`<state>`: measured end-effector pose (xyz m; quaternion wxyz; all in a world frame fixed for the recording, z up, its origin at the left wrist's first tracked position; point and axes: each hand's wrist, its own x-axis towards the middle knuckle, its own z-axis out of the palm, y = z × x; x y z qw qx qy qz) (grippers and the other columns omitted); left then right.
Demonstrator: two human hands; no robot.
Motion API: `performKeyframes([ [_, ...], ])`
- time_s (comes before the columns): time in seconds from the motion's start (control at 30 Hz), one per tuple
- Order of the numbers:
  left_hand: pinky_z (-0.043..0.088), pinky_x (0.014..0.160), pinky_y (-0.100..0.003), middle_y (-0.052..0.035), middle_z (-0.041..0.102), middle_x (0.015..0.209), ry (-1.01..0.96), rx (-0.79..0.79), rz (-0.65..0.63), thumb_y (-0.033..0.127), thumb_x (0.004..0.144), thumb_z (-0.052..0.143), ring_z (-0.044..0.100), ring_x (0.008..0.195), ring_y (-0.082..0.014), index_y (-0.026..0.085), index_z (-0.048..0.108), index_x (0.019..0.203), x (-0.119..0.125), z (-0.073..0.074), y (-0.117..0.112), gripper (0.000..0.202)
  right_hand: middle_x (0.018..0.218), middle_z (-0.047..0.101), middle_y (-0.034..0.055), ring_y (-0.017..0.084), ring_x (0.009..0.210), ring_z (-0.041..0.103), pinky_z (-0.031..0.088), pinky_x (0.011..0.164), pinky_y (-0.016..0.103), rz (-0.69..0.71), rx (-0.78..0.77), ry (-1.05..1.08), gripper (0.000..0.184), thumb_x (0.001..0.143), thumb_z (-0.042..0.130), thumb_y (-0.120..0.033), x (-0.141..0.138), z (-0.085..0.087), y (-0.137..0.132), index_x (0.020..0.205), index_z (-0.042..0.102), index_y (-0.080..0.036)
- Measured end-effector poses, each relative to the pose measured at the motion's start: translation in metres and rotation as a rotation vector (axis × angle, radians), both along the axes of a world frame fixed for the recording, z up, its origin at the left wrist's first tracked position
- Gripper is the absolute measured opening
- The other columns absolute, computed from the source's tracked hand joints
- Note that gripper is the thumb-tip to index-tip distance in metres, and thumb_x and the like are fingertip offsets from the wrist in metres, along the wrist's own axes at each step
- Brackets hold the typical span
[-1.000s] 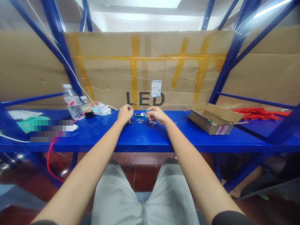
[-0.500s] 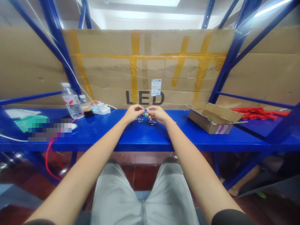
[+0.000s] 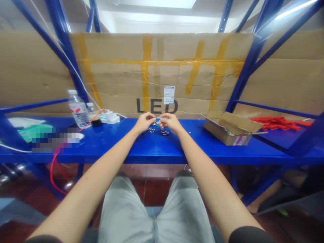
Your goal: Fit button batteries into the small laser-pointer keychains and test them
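Note:
Both my hands meet over the blue shelf (image 3: pixel 152 148), far out in front of me. My left hand (image 3: pixel 144 122) is pinched shut, and so is my right hand (image 3: pixel 171 122). Between their fingertips they hold a small green and blue part with wires (image 3: pixel 158 120); it is too small to name. Several small silver pieces (image 3: pixel 151 129) lie on the shelf just under my left hand. A small looped clip-like piece (image 3: pixel 164 132) lies under my right hand.
An open cardboard box (image 3: pixel 231 127) stands to the right, with red strips (image 3: pixel 278 122) beyond it. A water bottle (image 3: pixel 78 109), a white power adapter (image 3: pixel 109 117) and a red cable (image 3: pixel 54 165) are at the left. A large cardboard sheet marked LED (image 3: pixel 157 74) closes the back.
My left hand rose from the shelf and moved right to meet my right hand on the small part. In the last half second the hands barely moved.

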<state>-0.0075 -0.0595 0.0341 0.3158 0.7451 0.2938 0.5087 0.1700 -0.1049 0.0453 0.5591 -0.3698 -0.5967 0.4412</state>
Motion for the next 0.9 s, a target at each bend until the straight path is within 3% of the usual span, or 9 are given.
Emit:
performKeyframes([
  [0.37, 0.051, 0.073, -0.031, -0.0014, 0.066, 0.069, 0.057, 0.045, 0.043, 0.026, 0.077, 0.066, 0.064, 0.066, -0.0164, 0.015, 0.064, 0.085, 0.001, 0.002, -0.006, 0.013, 0.052, 0.058, -0.0038, 0.009, 0.04, 0.048, 0.038, 0.04, 0.021, -0.047, 0.113, -0.18, 0.009, 0.075, 0.059, -0.008, 0.0, -0.003, 0.001, 0.075, 0.06, -0.017],
  [0.73, 0.051, 0.076, -0.032, -0.0048, 0.073, 0.079, 0.034, 0.027, -0.078, 0.03, 0.069, 0.074, 0.067, 0.076, -0.0186, 0.013, 0.069, 0.087, 0.002, -0.002, 0.001, 0.025, 0.049, 0.057, -0.0044, 0.006, 0.036, 0.043, 0.033, 0.038, 0.018, -0.005, 0.008, -0.359, 0.017, 0.081, 0.058, -0.003, -0.003, -0.006, 0.002, 0.069, 0.059, -0.015],
  [0.9, 0.05, 0.07, -0.031, -0.0024, 0.069, 0.07, -0.003, 0.037, 0.032, 0.03, 0.068, 0.075, 0.064, 0.068, -0.017, 0.015, 0.065, 0.078, 0.0, -0.002, 0.003, 0.021, 0.052, 0.06, -0.0033, 0.007, 0.038, 0.046, 0.036, 0.039, 0.019, -0.069, -0.015, -0.35, 0.018, 0.084, 0.058, -0.002, -0.005, -0.002, 0.0, 0.071, 0.057, -0.015],
])
